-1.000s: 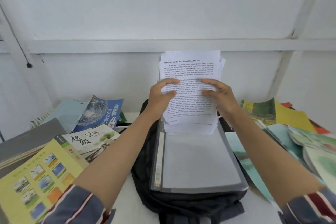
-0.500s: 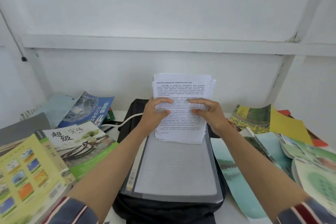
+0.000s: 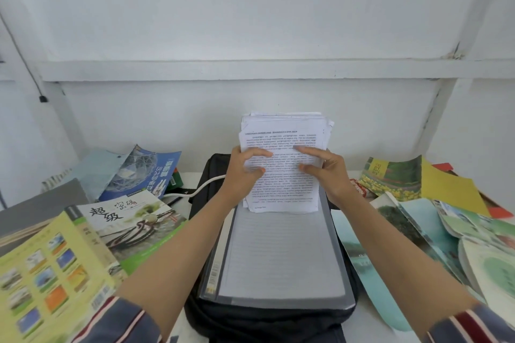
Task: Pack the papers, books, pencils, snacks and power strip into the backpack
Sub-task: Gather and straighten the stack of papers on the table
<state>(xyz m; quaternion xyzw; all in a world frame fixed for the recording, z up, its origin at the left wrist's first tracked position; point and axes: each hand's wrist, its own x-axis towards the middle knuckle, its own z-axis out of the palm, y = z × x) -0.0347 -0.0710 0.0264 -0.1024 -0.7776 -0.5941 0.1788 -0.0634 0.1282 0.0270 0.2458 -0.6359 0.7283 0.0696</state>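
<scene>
Fingers of left hand [image 3: 242, 173] and right hand [image 3: 332, 176] grip printed papers [image 3: 282, 132], heading blurred; book [image 3: 131, 221] reads 超级.

Left hand [image 3: 243, 172] and right hand [image 3: 330, 175] around papers [image 3: 281, 131]

1 wide-angle head camera looks forward and down, close over the table [image 3: 365, 320], facing the white wall [image 3: 250, 22].

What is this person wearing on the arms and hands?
The left sleeve and right sleeve are dark blue-grey with red and white stripes. The left hand and right hand are bare: no gloves or watch show.
</scene>
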